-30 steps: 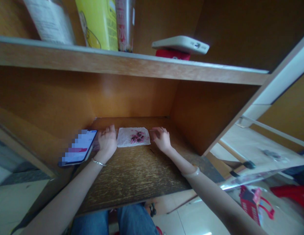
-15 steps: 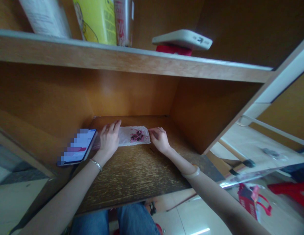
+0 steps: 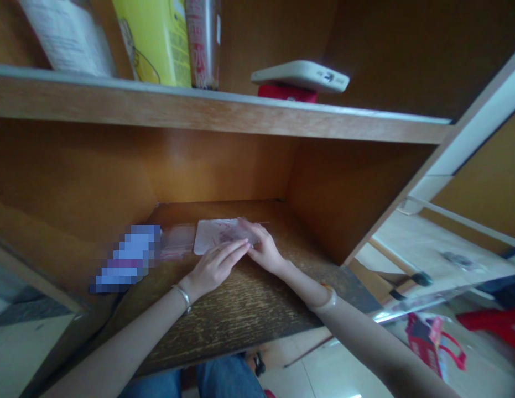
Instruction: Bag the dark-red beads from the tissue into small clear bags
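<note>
On the brown wooden desktop lies a flat white packet (image 3: 205, 236) with pink and dark red marks, partly covered by my hands. My left hand (image 3: 219, 264) rests at its near right side, fingers straight and together, its fingertips meeting my right hand. My right hand (image 3: 264, 250) lies over the packet's right end; its fingers are blurred, so any grip is unclear. Left of the packet is a clear plastic strip (image 3: 177, 241). A phone (image 3: 128, 257) with a lit, pixelated screen leans at the left.
The shelf (image 3: 224, 113) above holds a white container (image 3: 70, 38), a yellow pack (image 3: 157, 44), a can (image 3: 204, 44) and a white device (image 3: 301, 76) on a red item (image 3: 287, 94). A side panel (image 3: 357, 199) bounds the right. A red bag (image 3: 425, 342) lies on the floor.
My left hand has moved right and nearer me, uncovering the packet's left part and the plastic strip. My right hand has shifted slightly left over the marked end. The view has tilted slightly.
</note>
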Demonstrator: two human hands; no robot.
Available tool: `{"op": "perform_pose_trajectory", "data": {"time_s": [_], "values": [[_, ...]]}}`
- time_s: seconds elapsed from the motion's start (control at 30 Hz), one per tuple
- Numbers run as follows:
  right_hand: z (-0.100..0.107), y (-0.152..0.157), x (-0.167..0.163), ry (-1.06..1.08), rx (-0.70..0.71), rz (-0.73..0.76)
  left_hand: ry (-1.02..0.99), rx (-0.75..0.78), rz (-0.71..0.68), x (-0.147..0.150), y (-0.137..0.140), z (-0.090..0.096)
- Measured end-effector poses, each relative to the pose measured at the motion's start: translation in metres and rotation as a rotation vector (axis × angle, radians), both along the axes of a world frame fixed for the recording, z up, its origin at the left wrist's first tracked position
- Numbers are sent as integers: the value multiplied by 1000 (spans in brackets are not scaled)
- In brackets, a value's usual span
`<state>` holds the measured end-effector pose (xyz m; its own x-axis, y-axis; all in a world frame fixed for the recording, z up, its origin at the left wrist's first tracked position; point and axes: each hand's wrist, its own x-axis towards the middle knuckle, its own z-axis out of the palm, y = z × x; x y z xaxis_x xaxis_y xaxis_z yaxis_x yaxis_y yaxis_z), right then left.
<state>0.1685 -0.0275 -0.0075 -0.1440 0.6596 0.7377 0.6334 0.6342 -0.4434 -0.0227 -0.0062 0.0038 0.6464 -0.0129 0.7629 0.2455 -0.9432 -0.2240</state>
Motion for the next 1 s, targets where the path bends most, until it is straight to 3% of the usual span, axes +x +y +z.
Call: {"op": "perform_pose_trajectory", "data": {"time_s": [0.23, 0.47, 0.6, 0.7, 0.9, 1.0], "values": [[5, -2, 2, 65, 27, 38, 44, -31, -15, 4, 1, 0], [8, -5, -2, 228, 36, -91, -302, -192, 196, 12, 12, -7], [6, -7, -4, 207, 0, -37, -342, -258, 248, 7, 17, -6], [4, -6, -5, 201, -33, -7, -344, -281, 228, 3, 18, -6], [4, -7, -8, 341, -100, -99, -286, -322, 43, 3, 17, -10], [4, -7, -9, 456, -83, -169, -289, -286, 25, 4, 15, -12]]}}
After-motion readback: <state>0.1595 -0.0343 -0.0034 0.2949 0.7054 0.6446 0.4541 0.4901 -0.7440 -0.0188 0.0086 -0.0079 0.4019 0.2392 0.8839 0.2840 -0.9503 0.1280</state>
